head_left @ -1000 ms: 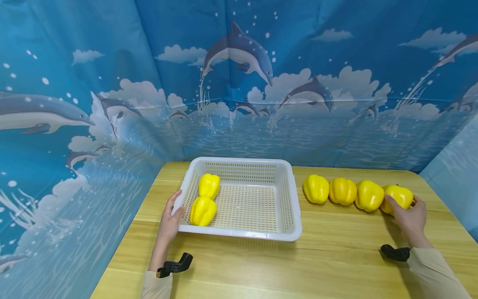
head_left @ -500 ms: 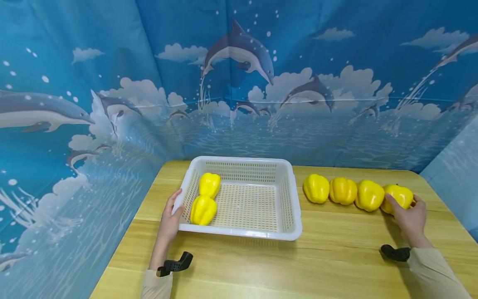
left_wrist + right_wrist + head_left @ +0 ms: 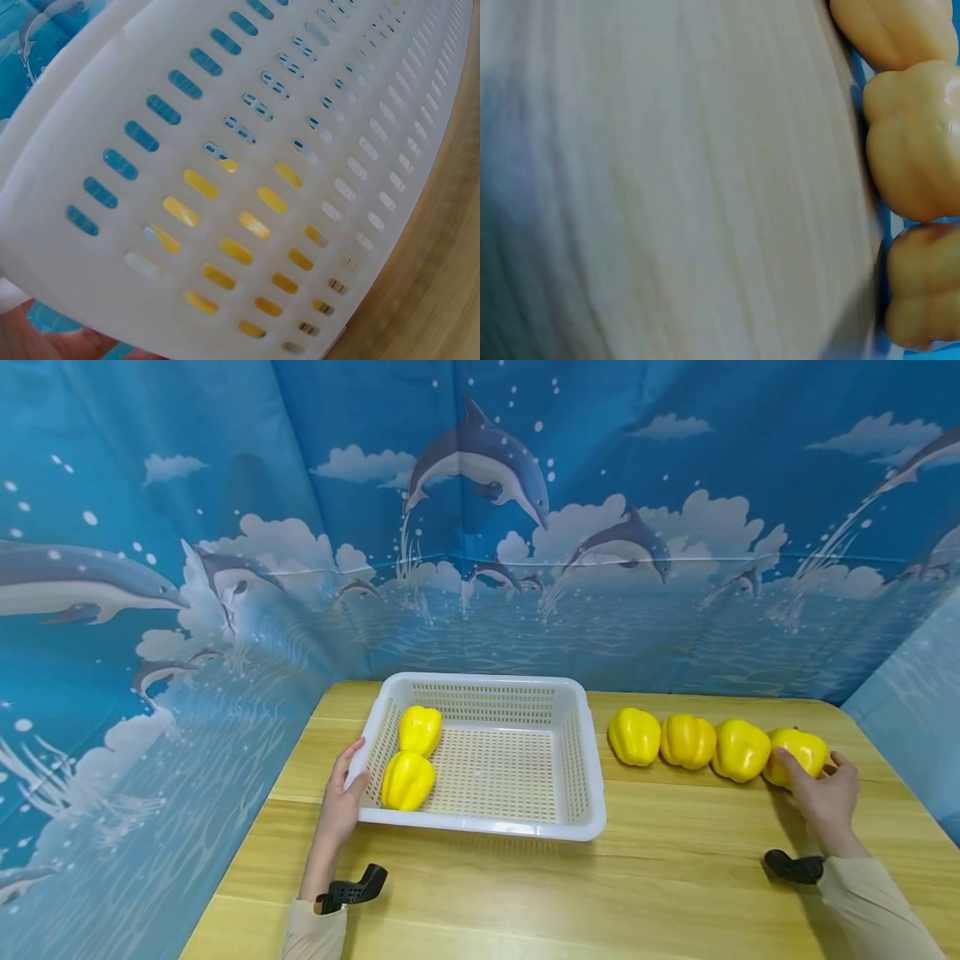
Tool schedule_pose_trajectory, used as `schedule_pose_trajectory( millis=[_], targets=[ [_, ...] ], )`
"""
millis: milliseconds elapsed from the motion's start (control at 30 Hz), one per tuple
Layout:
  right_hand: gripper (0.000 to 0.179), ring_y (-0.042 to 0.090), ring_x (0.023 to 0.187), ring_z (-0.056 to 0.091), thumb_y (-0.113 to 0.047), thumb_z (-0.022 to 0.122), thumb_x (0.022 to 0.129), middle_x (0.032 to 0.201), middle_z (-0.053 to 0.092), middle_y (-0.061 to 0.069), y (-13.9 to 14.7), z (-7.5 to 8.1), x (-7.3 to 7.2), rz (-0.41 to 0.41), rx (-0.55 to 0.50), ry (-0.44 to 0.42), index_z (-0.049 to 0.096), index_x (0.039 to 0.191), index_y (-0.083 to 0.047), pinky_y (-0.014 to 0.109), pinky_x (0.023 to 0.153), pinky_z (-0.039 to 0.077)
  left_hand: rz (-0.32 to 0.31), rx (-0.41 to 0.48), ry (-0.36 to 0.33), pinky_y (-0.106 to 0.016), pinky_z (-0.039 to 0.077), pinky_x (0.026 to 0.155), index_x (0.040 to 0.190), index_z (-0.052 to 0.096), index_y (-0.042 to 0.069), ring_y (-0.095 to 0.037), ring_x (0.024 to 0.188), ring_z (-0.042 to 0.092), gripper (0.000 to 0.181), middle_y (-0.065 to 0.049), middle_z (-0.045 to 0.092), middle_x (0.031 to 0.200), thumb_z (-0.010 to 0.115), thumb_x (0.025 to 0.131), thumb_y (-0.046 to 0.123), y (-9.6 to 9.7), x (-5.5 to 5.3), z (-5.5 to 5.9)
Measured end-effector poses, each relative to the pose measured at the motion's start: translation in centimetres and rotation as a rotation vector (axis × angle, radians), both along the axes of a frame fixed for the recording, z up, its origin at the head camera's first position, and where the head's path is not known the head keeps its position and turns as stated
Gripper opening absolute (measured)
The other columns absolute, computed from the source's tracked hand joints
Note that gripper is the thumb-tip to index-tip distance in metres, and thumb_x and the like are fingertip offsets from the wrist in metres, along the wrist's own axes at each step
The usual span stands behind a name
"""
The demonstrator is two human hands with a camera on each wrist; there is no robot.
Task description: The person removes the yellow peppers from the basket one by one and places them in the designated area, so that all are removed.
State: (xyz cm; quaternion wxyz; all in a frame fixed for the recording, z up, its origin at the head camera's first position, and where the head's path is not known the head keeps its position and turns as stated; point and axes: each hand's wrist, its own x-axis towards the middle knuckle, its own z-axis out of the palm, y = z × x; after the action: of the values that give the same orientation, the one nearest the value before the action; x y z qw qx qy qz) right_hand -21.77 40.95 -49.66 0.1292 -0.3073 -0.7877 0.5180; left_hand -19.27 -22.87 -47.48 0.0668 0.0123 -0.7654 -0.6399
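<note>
A white perforated plastic basket (image 3: 487,828) stands on the table, with two yellow bell peppers (image 3: 420,732) lying at its left end. My left hand (image 3: 341,802) grips the basket's left rim, thumb over the edge; in the left wrist view the slotted basket wall (image 3: 360,191) fills most of the picture. On the right, several yellow bell peppers (image 3: 688,742) lie in a row. My right hand (image 3: 828,797) holds the rightmost bell pepper (image 3: 801,752) between thumb and fingers, and that pepper sits in line with the others. The right wrist view does not show the hand.
The wooden table (image 3: 600,902) reaches back to a blue dolphin-print curtain (image 3: 480,627). A black wrist mount (image 3: 352,891) sits on the left forearm, another black mount (image 3: 793,867) on the right. Bell peppers (image 3: 919,142) line the right edge of the right wrist view.
My right hand has shifted very slightly to the right against the rightmost bell pepper. The left hand, the basket and the other peppers stay in place.
</note>
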Motion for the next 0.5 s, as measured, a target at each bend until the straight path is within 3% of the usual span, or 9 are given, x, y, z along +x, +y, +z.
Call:
schedule_pose_trajectory(
  millis=[267,367,500],
  targets=[
    [0.086,0.033,0.133,0.008,-0.047,0.054,0.088,0.149,0.008,0.02,-1.0,0.8,0.4,-0.106,0.014,0.062,0.009,0.15,-0.009,0.046,0.108,0.013,-0.002,-0.015,0.017,-0.053,0.032,0.099,0.147,0.032,0.016,-0.035,0.127,0.037,0.05,-0.015,0.029,0.149,0.041,0.099,0.005,0.0,-0.1,-0.2],
    [0.075,0.027,0.133,0.006,-0.043,0.054,0.09,0.146,0.011,0.015,-1.9,1.4,0.6,-0.147,0.025,0.147,0.016,0.149,-0.014,0.041,0.108,0.01,0.003,-0.015,0.008,-0.052,0.032,0.099,0.147,0.032,0.018,-0.034,0.127,0.038,0.05,-0.014,0.03,0.148,0.041,0.099,0.005,0.0,-0.1,-0.2],
    [0.055,0.006,0.118,0.019,-0.033,0.057,0.091,0.13,0.024,-0.008,-3.7,2.4,0.6,-0.232,0.008,0.304,0.034,0.14,-0.024,0.027,0.101,0.014,0.004,-0.01,0.005,-0.052,0.031,0.1,0.147,0.033,0.018,-0.034,0.128,0.037,0.05,-0.014,0.03,0.149,0.041,0.099,0.005,0.0,-0.1,-0.2]
  ],
)
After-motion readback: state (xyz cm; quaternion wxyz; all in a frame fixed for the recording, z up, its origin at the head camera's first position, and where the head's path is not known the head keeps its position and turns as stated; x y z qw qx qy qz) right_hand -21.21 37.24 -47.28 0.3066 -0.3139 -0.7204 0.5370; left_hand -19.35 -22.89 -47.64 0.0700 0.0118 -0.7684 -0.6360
